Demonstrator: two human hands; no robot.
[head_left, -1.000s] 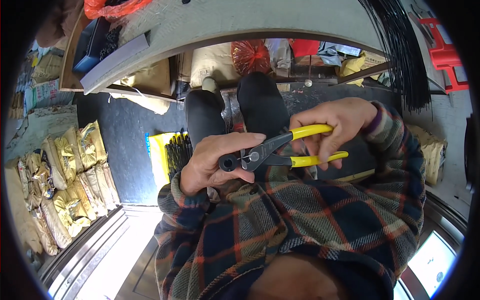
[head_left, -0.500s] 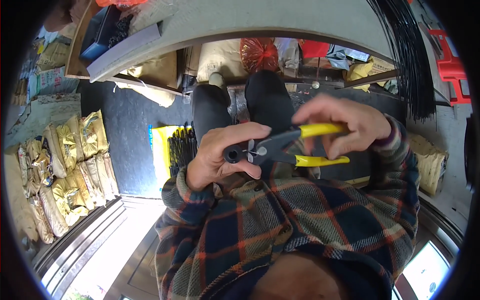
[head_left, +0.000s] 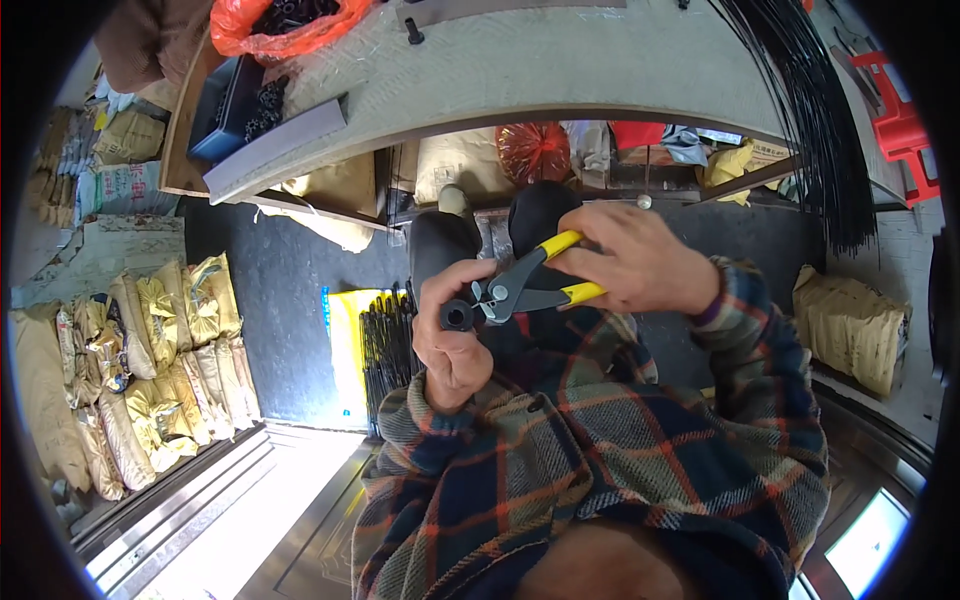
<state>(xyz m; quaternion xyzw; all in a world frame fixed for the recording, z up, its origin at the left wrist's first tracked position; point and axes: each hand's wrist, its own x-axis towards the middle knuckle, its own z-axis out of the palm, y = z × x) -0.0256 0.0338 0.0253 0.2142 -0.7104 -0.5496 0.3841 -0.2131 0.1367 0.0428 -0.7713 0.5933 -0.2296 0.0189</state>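
Observation:
My left hand (head_left: 452,365) is closed around a small black cylindrical part (head_left: 457,316) with a hole in its end. My right hand (head_left: 645,262) is wrapped about the yellow grips of a pair of pliers (head_left: 522,287) with dark metal jaws. The jaws point left and meet small shiny metal bits (head_left: 486,297) beside the black part; whether these belong to the part or to the pliers is too small to tell. Both hands are above my lap, over the plaid jacket (head_left: 600,420).
A worktable (head_left: 560,65) stands in front of me, bearing a red plastic bag (head_left: 228,32) of black parts and a blue bin (head_left: 222,115). Long black strands (head_left: 835,170) hang off its right side. Stacked brown packages (head_left: 140,360) are on the left, a sack (head_left: 850,325) on the right.
My right hand has closed from a loose, blurred hold onto both plier grips, whose handles are now nearer together. The view has shifted, showing more of the tabletop.

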